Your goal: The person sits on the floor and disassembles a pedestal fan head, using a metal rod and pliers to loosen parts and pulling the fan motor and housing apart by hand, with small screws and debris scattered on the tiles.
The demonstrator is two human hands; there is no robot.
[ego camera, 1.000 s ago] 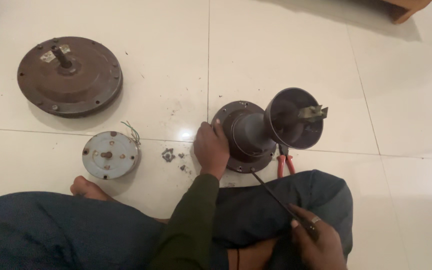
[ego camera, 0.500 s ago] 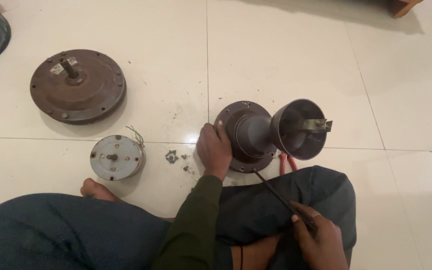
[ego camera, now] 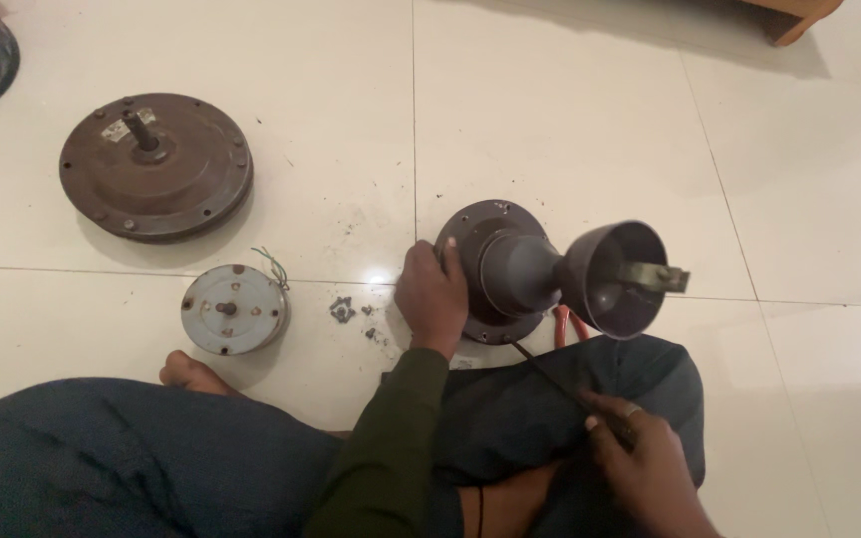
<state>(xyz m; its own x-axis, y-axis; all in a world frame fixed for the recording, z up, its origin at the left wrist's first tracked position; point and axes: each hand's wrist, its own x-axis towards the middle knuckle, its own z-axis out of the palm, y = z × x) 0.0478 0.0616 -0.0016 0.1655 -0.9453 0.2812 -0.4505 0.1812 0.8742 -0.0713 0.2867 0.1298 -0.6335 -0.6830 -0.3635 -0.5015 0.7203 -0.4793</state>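
Note:
I sit on a pale tiled floor. My left hand [ego camera: 432,296] grips the rim of a dark brown fan part [ego camera: 510,271], a round plate on the floor with a neck and a cup-shaped canopy [ego camera: 615,279] tipped to the right; a metal rod end [ego camera: 658,277] sticks out of the cup. My right hand [ego camera: 645,466] rests on my knee and pinches a thin dark wire [ego camera: 550,377] that runs up toward the plate.
A brown round motor housing [ego camera: 156,164] with a short shaft lies at upper left. A grey stator disc [ego camera: 231,309] with green wires sits near my foot [ego camera: 191,374]. Small screws [ego camera: 343,310] lie beside my left hand. Red plier handles [ego camera: 568,324] peek out under the canopy.
My view has drifted slightly, so everything sits a little lower in the picture. Both hands keep their holds; the fan part has barely moved.

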